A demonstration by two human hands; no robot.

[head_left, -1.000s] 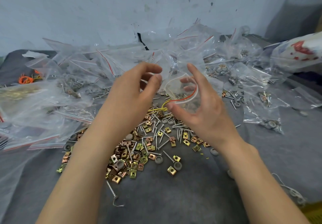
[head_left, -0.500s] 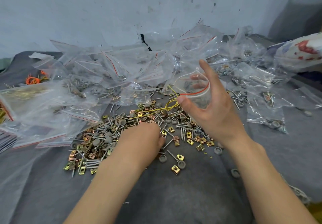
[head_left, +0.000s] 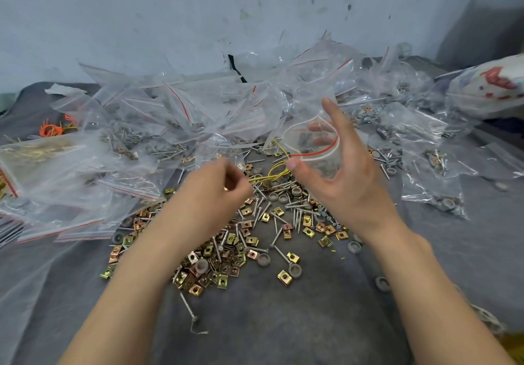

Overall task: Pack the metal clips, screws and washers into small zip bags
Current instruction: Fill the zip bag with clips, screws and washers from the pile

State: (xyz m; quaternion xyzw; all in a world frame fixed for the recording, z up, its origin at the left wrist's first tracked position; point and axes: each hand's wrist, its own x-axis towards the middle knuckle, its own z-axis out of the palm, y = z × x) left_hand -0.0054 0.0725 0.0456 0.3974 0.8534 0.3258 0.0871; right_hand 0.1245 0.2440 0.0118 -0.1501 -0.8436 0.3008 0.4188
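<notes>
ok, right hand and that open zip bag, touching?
Touching. The head view shows the right hand holding the zip bag: thumb tip on its red-striped rim, the other fingers curled round behind the clear plastic.

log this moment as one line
right hand: holds small zip bag open | left hand: pinches likely metal clip, apart from bag | pile of clips, screws and washers: loose on grey cloth
</notes>
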